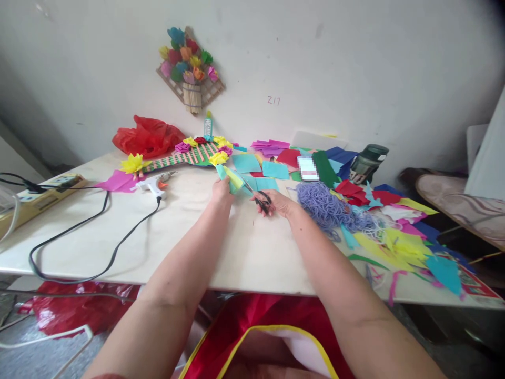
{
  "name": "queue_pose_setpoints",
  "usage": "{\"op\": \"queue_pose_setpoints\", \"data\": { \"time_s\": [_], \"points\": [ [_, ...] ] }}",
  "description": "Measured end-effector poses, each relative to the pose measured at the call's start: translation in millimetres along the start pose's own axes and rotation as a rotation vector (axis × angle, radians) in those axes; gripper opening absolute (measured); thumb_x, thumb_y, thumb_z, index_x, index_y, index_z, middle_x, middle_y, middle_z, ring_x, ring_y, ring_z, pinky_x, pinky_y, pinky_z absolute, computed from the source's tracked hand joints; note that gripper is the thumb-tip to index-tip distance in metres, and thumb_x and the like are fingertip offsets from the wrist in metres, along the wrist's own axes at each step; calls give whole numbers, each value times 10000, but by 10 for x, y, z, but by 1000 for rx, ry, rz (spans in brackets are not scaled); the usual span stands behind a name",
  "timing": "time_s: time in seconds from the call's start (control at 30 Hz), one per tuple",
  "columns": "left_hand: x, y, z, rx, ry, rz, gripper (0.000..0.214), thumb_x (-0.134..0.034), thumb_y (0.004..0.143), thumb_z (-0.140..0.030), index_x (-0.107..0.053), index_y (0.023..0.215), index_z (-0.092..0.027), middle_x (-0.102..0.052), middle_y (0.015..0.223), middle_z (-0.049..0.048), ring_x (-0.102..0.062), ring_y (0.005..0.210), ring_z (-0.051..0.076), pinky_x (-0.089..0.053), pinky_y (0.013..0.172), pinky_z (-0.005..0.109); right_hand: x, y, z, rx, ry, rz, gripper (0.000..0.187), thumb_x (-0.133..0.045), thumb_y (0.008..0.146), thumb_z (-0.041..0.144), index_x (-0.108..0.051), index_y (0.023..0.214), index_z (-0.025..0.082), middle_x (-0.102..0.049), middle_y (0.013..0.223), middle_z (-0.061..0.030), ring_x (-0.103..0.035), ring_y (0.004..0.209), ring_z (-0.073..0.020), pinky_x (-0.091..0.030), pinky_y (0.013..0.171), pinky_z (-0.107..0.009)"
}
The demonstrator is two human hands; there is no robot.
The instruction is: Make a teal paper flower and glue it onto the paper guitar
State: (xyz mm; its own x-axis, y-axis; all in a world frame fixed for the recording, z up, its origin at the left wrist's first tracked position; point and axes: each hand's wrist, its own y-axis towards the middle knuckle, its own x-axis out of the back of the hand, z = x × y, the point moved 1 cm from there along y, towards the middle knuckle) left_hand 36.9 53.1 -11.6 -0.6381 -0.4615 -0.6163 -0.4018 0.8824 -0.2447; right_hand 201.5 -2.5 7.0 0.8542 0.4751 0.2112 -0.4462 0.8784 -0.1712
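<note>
My left hand pinches a small stack of paper, light blue with a yellow-green piece on it, above the middle of the table. Fingers of my right hand are wrapped round the black handles of a pair of scissors. The blades point up and left towards the paper; I cannot tell whether they touch it. Light blue paper rectangles lie just beyond both hands. Behind my left hand rests a green guitar-shaped piece decked with paper flowers.
A white glue gun with a black cord lies at left, near a power strip. To the right are purple yarn, scattered paper scraps, a phone and a dark bottle. A red plastic bag sits at the back.
</note>
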Motion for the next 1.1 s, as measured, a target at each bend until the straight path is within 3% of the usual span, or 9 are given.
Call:
{"op": "queue_pose_setpoints", "data": {
  "time_s": [0.3, 0.53, 1.1],
  "points": [
    [-21, -93, -21, 5, 7, -1, 98, -517, 807, -84, -559, 750, -152, -648, 768, 57, -651, 874, 177, -510, 797, 288, -31, 20, -47, 51, 49, -18, 258, -509, 889, 358, -598, 899, 116, -583, 519, 18, -488, 345, -57, -242, 281, -155],
    [-5, -61, 11, -3, 6, 6, 85, -518, 807, -100, -584, 818, -151, -650, 761, 48, -652, 867, 176, -519, 797, 301, -68, 2, -23, 31, 46, -38, 256, -534, 878, 358, -603, 895, 112, -554, 500, 29, -453, 333, -43, -215, 288, -150],
    [2, -21, 26, -11, -9, 13, 85, -525, 802, -95, -567, 770, -161, -625, 757, 30, -638, 771, 143, -504, 769, 280, -120, -13, -9, 16, 3, -83, 289, -594, 811, 438, -562, 791, 151, -488, 473, 66, -401, 329, -31, -188, 301, -154]
  ]
}}
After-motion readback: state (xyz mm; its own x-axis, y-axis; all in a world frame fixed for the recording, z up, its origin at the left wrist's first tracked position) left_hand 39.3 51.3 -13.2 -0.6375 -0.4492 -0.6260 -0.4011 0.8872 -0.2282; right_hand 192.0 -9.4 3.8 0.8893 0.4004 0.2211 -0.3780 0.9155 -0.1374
